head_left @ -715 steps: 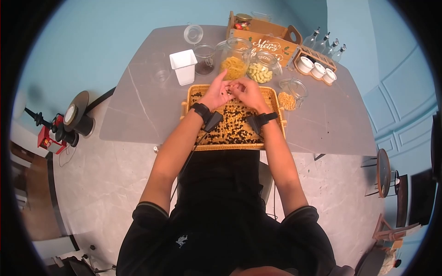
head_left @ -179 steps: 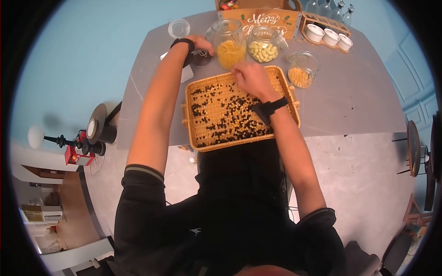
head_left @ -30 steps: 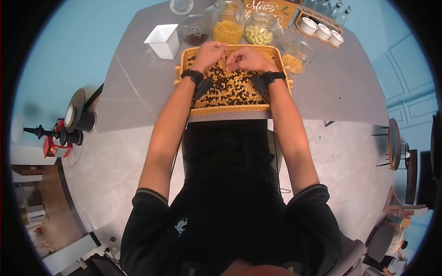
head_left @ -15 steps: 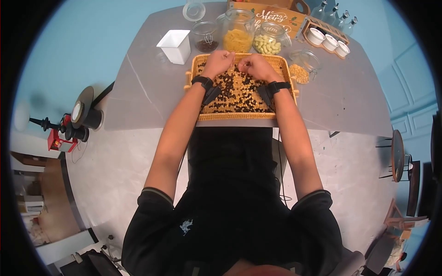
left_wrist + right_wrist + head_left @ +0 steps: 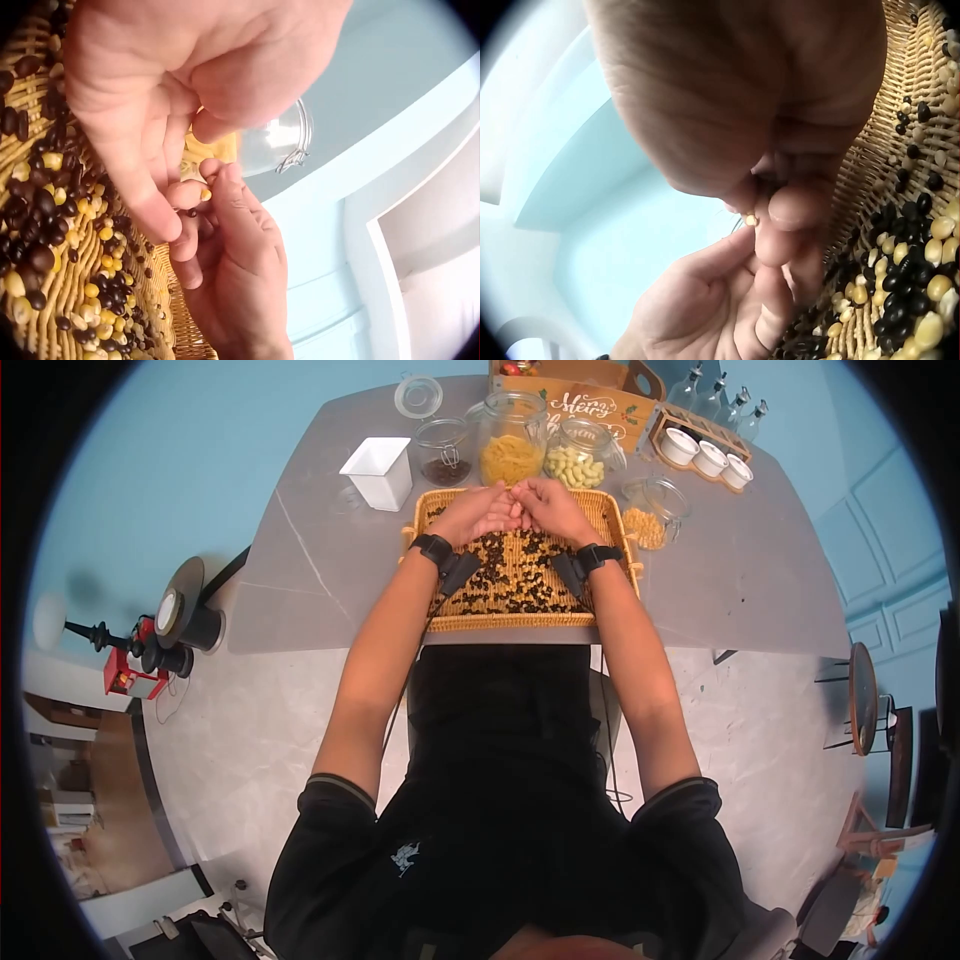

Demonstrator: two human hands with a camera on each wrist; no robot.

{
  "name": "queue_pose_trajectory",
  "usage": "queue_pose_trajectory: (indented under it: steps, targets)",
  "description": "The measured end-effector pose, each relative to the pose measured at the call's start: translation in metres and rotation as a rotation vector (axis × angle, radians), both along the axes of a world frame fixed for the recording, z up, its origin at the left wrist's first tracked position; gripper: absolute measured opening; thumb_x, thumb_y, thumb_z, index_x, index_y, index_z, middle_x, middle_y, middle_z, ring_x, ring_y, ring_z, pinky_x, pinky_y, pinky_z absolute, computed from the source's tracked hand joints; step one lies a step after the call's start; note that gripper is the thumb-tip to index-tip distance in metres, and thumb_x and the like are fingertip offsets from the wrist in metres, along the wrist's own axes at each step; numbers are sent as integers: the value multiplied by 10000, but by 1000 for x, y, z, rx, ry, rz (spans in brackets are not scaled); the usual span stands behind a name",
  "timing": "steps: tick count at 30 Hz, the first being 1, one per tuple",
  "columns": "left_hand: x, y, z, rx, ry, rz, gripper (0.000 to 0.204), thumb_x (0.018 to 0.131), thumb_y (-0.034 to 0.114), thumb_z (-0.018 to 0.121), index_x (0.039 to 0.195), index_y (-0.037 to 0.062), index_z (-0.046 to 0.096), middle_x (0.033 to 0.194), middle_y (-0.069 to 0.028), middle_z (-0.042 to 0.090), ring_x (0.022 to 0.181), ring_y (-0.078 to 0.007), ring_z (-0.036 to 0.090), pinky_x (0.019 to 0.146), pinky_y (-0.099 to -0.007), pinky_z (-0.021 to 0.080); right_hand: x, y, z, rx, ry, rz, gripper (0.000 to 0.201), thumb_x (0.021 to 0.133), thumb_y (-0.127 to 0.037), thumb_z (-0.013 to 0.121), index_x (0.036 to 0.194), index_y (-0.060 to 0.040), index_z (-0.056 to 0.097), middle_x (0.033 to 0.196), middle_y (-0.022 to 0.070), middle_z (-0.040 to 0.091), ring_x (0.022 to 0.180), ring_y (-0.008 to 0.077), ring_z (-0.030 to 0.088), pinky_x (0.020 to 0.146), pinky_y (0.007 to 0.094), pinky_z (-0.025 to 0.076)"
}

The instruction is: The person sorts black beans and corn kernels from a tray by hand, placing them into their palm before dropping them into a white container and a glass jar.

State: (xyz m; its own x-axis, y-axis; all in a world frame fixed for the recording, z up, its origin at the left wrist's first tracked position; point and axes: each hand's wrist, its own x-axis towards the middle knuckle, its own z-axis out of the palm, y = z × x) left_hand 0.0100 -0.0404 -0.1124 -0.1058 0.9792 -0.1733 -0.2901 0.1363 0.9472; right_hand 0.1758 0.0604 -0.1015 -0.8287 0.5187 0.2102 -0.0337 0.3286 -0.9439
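A shallow wicker basket (image 5: 515, 622) lies at the table's front edge, strewn with black beans (image 5: 904, 304) and yellow corn kernels (image 5: 91, 289). My two hands meet over its far part. The right hand (image 5: 553, 508) pinches a small yellow corn kernel (image 5: 205, 195) at its fingertips. A dark bean (image 5: 192, 213) shows close beside that kernel. My left hand (image 5: 475, 515) is loosely cupped, its fingers reaching against the right hand's fingers. In the right wrist view its thumb tip lies right by the corn kernel (image 5: 751, 220). The left palm's inside is mostly hidden.
Behind the basket stand a white square container (image 5: 380, 475), a jar of dark beans (image 5: 443, 465), a pasta jar (image 5: 512, 458) and a jar of pale green pieces (image 5: 575, 465). A corn jar (image 5: 650, 525) lies right. Farther back are a wooden crate (image 5: 600, 410) and white pots (image 5: 680, 445).
Six seconds ago the left hand was out by the white container and dark jar. Half a second ago both hands were apart over the basket; now their fingers have come together.
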Motion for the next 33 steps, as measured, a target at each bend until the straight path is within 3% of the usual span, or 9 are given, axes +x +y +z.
queue_pose_trajectory:
  steps: [5, 11, 14, 17, 20, 23, 26, 29, 33]
  targets:
    - [8, -2, 6, -38, -296, -120, 455, 1127, 336, 342, 1141, -48, 584, 1127, -200, 680, 1096, -316, 691, 1002, -369, 584, -5, 9, -7, -83, 73, 30, 310, 1070, -224, 544, 988, 37, 689, 744, 48, 668, 577, 99, 610, 498, 234, 487]
    - [-3, 7, -5, -39, -245, -47, 452, 1129, 318, 332, 1139, -59, 581, 1175, -225, 666, 1126, -327, 682, 1032, -395, 565, -7, 5, -6, -155, 128, -73, 323, 1071, -227, 530, 1021, 42, 702, 732, 46, 666, 610, 101, 628, 528, 239, 498]
    - [-7, 6, -7, -78, -111, 41, 416, 1115, 311, 383, 1137, -52, 584, 1131, -191, 674, 1055, -287, 700, 988, -385, 584, -4, 8, -7, -63, 84, -200, 265, 1014, -203, 612, 985, 35, 725, 726, 51, 664, 638, 120, 644, 571, 263, 516]
    - [-8, 0, -5, -23, 64, 206, 391, 1089, 332, 456, 1085, -24, 617, 1011, -128, 686, 933, -213, 697, 838, -332, 597, -1, 10, -12, 396, -38, -243, 206, 936, -183, 698, 949, 17, 746, 759, 53, 675, 668, 149, 658, 623, 295, 531]
    - [-9, -1, 1, -2, 145, 291, 368, 1064, 356, 520, 1018, 14, 648, 907, -75, 676, 850, -149, 663, 705, -283, 542, 2, 3, -6, 330, -170, 73, 169, 853, -146, 774, 930, 3, 757, 787, 61, 707, 691, 164, 671, 673, 316, 544]
    - [-7, -3, 3, 42, 153, 283, 397, 1059, 403, 524, 973, 41, 665, 873, -52, 683, 842, -129, 655, 670, -263, 507, 2, -15, -6, 496, -213, 110, 136, 822, -64, 779, 941, 1, 765, 809, 77, 737, 744, 156, 688, 708, 307, 550]
    - [-2, -4, 9, 12, 176, 305, 416, 1058, 428, 514, 978, 49, 666, 870, -44, 683, 835, -122, 648, 673, -246, 496, -1, -15, -10, 372, -266, 264, 152, 848, -130, 822, 923, -15, 757, 868, 38, 733, 789, 102, 644, 723, 286, 514]
    - [2, -6, 12, 9, 208, 331, 432, 1051, 454, 515, 976, 58, 671, 859, -31, 681, 802, -110, 632, 634, -235, 471, -4, -8, -18, 307, -277, 288, 145, 880, -115, 793, 975, -15, 747, 839, 34, 721, 776, 97, 634, 708, 285, 511]
    - [-3, -3, 6, -10, 300, 301, 409, 1041, 446, 541, 978, 65, 676, 856, -8, 678, 736, -75, 605, 563, -209, 421, -8, 2, -29, 290, -128, 132, 94, 898, -16, 664, 952, 26, 729, 720, 67, 670, 658, 135, 594, 647, 323, 505]
